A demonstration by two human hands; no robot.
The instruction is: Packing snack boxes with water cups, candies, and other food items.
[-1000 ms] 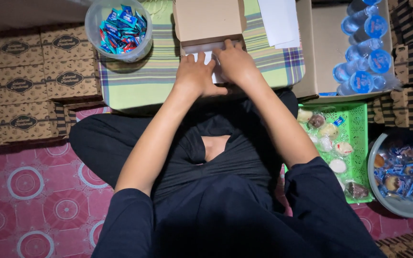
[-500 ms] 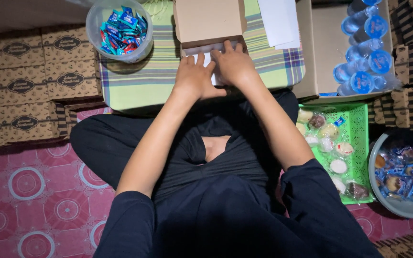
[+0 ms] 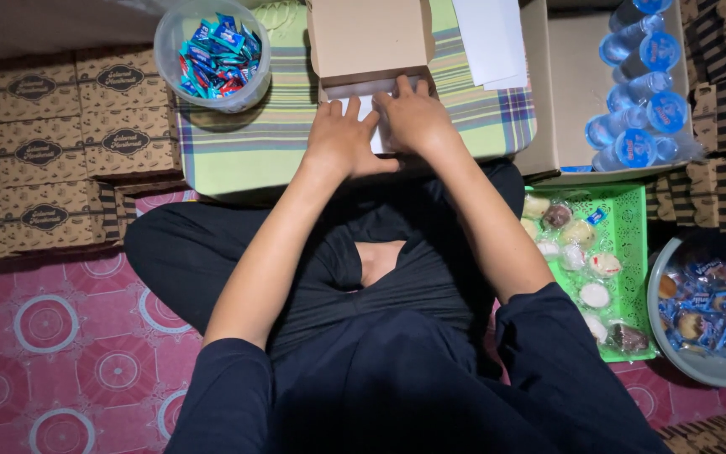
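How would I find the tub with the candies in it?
Start at the low table with the green striped cloth. On its far left corner stands a round clear plastic tub, left of the open brown cardboard box. It alone is see-through and full of small blue and red wrapped sweets.

A home floor packing spot: patterned mat (image 3: 60, 336), stacked printed cartons (image 3: 39, 160), snack tray (image 3: 632, 244), bottled water (image 3: 640, 92).
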